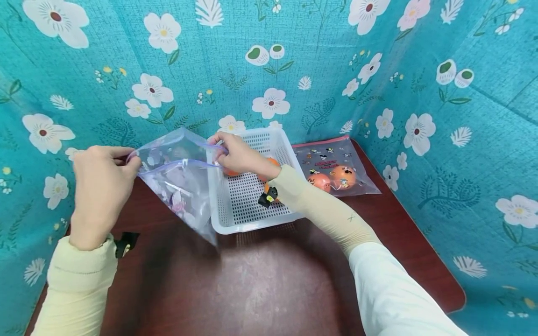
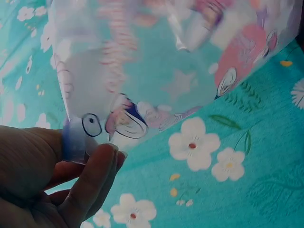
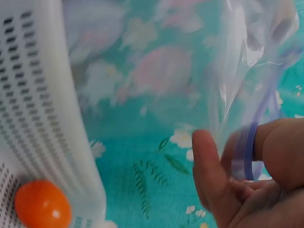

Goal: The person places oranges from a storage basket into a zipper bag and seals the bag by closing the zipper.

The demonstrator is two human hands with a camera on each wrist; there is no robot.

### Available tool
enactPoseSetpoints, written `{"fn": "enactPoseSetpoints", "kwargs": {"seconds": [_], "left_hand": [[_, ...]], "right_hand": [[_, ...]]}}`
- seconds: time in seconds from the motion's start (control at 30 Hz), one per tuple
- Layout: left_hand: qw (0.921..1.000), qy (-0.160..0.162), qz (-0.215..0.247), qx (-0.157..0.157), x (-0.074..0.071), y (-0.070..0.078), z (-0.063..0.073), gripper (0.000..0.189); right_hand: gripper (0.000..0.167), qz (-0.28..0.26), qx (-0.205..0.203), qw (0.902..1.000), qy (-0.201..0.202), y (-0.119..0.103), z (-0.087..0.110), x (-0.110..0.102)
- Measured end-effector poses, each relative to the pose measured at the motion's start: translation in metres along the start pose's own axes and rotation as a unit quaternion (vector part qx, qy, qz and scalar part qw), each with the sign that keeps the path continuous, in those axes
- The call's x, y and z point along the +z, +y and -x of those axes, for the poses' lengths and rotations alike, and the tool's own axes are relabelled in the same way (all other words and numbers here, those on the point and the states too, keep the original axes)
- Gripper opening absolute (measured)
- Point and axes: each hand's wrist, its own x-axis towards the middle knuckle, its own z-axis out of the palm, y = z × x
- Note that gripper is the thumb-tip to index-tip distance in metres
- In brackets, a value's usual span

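A clear zip bag [image 1: 180, 186] with a purple zip edge and printed cartoon figures hangs between both hands, its mouth parted. My left hand [image 1: 102, 182] pinches one end of the zip edge; in the left wrist view the thumb and fingers [image 2: 97, 173] hold the bag's corner. At the other end, my right hand [image 1: 237, 151] grips the purple zip edge, seen curled round it in the right wrist view. Just under the right hand stands a white perforated basket [image 1: 248, 227] with several orange balls [image 3: 42, 204] inside, partly hidden by the right forearm.
Right of the basket, a second clear zip bag [image 1: 365, 179] with a red zip edge lies flat, two orange balls [image 1: 342, 177] in it. The dark red-brown table [image 1: 260, 280] is bordered by turquoise floral cloth [image 1: 235, 60] behind and at the sides.
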Motion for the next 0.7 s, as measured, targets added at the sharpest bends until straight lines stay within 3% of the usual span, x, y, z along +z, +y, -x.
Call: {"fn": "enactPoseSetpoints", "kwargs": {"seconds": [0.13,0.23,0.43,0.7], "left_hand": [[0.9998,0.008,0.004,-0.018,-0.007,0.000,0.000,0.024],[0.9998,0.016,0.003,-0.013,-0.008,0.002,0.001,0.025],[0.9990,0.041,-0.001,0.017,-0.004,0.008,0.005,0.024],[0.9978,0.017,-0.013,0.062,0.013,0.019,0.007,0.020]], "right_hand": [[0.028,0.064,0.015,0.9978,0.008,0.004,-0.004,-0.004],[0.023,0.067,0.022,0.9975,0.000,0.004,-0.003,-0.006],[0.013,0.052,-0.010,0.9986,0.000,0.006,-0.004,-0.006],[0.013,0.120,-0.037,0.9915,-0.030,-0.011,-0.001,0.001]]}}
